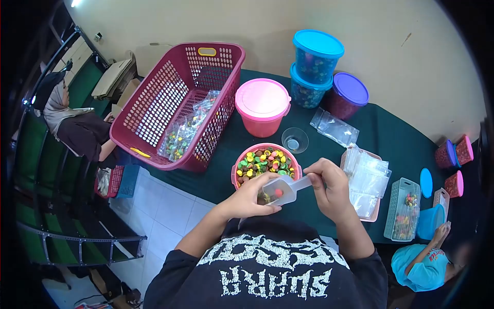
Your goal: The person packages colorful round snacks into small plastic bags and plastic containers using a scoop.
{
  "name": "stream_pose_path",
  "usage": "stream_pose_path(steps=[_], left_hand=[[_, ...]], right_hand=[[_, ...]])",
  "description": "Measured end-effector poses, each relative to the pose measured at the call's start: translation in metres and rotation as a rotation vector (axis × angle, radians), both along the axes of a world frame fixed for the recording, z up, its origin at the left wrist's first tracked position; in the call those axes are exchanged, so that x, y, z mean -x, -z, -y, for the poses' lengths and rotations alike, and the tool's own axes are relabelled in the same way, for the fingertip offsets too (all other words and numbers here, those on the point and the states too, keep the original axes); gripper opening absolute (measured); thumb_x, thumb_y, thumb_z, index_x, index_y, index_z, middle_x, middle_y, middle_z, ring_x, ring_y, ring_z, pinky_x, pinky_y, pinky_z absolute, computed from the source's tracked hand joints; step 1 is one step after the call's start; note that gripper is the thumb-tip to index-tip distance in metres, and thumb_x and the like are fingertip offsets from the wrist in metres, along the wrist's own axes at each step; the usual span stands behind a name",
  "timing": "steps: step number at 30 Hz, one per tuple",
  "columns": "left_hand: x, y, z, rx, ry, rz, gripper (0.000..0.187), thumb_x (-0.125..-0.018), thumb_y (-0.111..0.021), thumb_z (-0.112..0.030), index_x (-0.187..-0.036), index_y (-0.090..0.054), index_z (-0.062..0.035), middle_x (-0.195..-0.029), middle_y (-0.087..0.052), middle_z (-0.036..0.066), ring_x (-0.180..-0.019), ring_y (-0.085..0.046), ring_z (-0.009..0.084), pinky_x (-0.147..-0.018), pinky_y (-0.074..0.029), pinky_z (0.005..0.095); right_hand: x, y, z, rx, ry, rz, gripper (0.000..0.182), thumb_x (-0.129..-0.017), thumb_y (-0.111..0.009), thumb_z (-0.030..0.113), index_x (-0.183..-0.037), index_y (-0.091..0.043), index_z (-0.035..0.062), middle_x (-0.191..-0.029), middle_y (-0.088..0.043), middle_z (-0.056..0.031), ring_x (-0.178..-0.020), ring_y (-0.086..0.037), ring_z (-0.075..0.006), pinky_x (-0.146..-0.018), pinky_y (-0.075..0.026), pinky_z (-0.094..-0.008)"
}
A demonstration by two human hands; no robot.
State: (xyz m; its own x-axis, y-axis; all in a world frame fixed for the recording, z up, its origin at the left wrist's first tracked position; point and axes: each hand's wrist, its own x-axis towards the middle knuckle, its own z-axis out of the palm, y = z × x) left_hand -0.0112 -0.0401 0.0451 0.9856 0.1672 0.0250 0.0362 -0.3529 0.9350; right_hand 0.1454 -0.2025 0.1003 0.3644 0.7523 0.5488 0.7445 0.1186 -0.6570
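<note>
My right hand (331, 186) grips the handle of a whitish translucent scoop (288, 186). A few candies, one of them red, show in the scoop. My left hand (250, 198) curls around the scoop's front end and holds what looks like a small clear plastic bag (267, 194), partly hidden by the fingers. Just beyond both hands stands a pink tub (234, 175) full of round green, yellow, red and brown candies (265, 160). A clear empty bowl (295, 140) sits behind the tub on the right.
A maroon basket (203, 149) with filled bags stands left. A lidded pink tub (262, 100), blue-lidded tubs (313, 62) and a purple-lidded one (351, 88) stand behind. Clear bags (366, 175) fill a tray at right, beside a grey-green basket (393, 208). People sit left (77, 126) and right (419, 265).
</note>
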Motion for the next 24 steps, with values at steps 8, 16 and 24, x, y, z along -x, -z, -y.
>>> stream_pose_path(steps=[8,16,24], left_hand=[[-0.01,0.005,-0.015,0.654,0.386,-0.231,0.066,-0.074,-0.075,-0.023,-0.129,-0.044,-0.002,-0.107,-0.057,0.008,-0.092,-0.058,0.0133,-0.081,-0.048,0.0301],[-0.01,0.019,-0.013,0.748,0.534,-0.125,0.063,-0.073,-0.075,-0.02,-0.126,-0.046,-0.0004,-0.112,-0.057,0.01,-0.099,-0.058,0.0181,-0.088,-0.046,0.0322],[0.001,0.015,-0.032,0.634,0.401,-0.162,0.062,-0.075,-0.073,-0.019,-0.127,-0.046,-0.0011,-0.111,-0.056,0.008,-0.102,-0.055,0.0157,-0.091,-0.045,0.0308]], right_hand=[[0.0,-0.01,-0.014,-0.059,-0.357,0.065,0.014,-0.074,-0.066,0.0,-0.086,-0.06,0.0033,-0.076,-0.058,-0.0103,-0.07,-0.059,-0.0285,-0.065,-0.046,-0.0376],[0.007,0.012,-0.022,0.12,-0.546,0.14,0.017,-0.07,-0.069,0.005,-0.083,-0.059,0.0058,-0.074,-0.056,-0.0069,-0.074,-0.057,-0.0259,-0.068,-0.045,-0.0369],[-0.022,-0.003,0.003,-0.059,-0.22,-0.002,0.02,-0.072,-0.068,0.003,-0.091,-0.064,0.0082,-0.084,-0.065,-0.0026,-0.074,-0.057,-0.0223,-0.066,-0.043,-0.0362]])
